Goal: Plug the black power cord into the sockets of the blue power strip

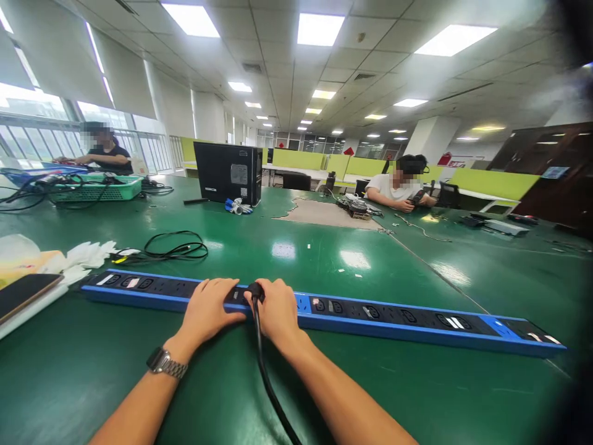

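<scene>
A long blue and black power strip (pixel 389 315) lies across the green table in front of me, with rows of sockets along its top. My right hand (pixel 278 309) grips a black power plug (pixel 254 290) at the middle of the strip, fingers wrapped round it. The plug sits at a socket; whether it is fully in, I cannot tell. Its thick black cord (pixel 266 374) runs down toward me. Just left of the plug, my left hand (pixel 210 309) grasps the strip, thumb along the near side and fingers over the top.
A coiled black cable (pixel 173 247) lies beyond the strip. At left are a phone (pixel 28 293), white gloves (pixel 88 256) and a green basket (pixel 102 188) with cables. Farther back stands a black computer case (pixel 229 173). Two people sit across the table, one left, one right.
</scene>
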Demonstrator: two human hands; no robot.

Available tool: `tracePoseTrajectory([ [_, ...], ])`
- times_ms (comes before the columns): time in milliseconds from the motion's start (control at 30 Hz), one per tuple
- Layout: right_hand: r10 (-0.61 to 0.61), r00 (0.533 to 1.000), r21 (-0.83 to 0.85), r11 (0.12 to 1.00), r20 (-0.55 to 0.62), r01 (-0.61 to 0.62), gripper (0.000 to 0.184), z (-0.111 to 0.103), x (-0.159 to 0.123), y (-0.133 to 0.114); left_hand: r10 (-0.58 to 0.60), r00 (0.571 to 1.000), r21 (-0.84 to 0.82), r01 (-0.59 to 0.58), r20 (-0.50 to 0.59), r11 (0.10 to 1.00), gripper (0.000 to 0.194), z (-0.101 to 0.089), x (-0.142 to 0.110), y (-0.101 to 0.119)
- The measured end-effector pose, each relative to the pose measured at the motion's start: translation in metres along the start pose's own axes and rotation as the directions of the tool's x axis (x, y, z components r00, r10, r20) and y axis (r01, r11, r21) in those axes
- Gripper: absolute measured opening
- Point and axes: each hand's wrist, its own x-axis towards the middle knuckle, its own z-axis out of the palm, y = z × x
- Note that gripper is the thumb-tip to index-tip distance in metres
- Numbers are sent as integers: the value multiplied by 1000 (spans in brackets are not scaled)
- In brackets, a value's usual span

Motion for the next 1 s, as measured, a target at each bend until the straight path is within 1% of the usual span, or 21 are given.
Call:
tracePoseTrajectory([
  [100, -37, 999, -108, 993, 36, 41, 26, 4, 6, -16, 1, 1000, -22, -1, -9, 1000, 54, -3, -1, 1],
  [200, -118, 991, -165, 978, 58, 126, 17, 0, 6, -17, 8, 1000, -45, -8, -6, 999, 51, -7, -2, 2],
  [267, -141, 989, -160, 976, 52, 148, 17, -2, 4, -11, 12, 1000, -63, -12, -2, 998, 52, -8, -3, 2],
  [400, -99, 991, -133, 985, 90, 111, 25, -2, 8, 1, 13, 1000, -86, -12, 18, 996, 58, -7, -3, 1],
  [467, -152, 980, -144, 975, 125, 170, 21, -1, 12, 2, 13, 1000, -89, -12, 11, 996, 57, -6, -4, 0],
  [567, -227, 965, -186, 950, 134, 250, 15, 2, 14, -5, 6, 1000, -93, -6, -7, 996, 55, -6, -4, 2],
  [633, -252, 959, -164, 949, 128, 271, 18, 4, 10, -6, 13, 1000, -110, -14, -5, 994, 57, -8, -4, 4],
  [667, -265, 957, -125, 952, 119, 279, 25, 4, 7, -3, 26, 1000, -131, -26, -1, 991, 58, -9, -4, 5],
  [733, -282, 957, -28, 958, 60, 284, 45, 2, -1, 13, 72, 997, -193, -69, 11, 979, 61, -11, -3, 6],
  [767, -276, 961, 14, 961, 9, 276, 51, -1, -5, 26, 92, 996, -230, -87, 13, 969, 60, -11, -2, 6],
  [800, -252, 966, 42, 966, -54, 254, 52, -6, -10, 43, 106, 994, -269, -99, 10, 958, 56, -12, -1, 7],
  [833, -212, 969, 56, 974, -123, 220, 48, -12, -15, 64, 109, 994, -311, -105, -3, 945, 49, -12, 1, 8],
  [900, -100, 962, 68, 990, -255, 121, 35, -25, -25, 109, 71, 995, -408, -96, -75, 908, 33, -12, 5, 14],
  [967, 21, 935, 90, 996, -354, 11, 32, -35, -35, 150, 8, 984, -486, -95, -177, 869, 27, -11, 11, 29],
  [1000, 77, 923, 110, 993, -377, -37, 32, -39, -40, 166, -4, 977, -499, -106, -213, 860, 27, -10, 14, 40],
])
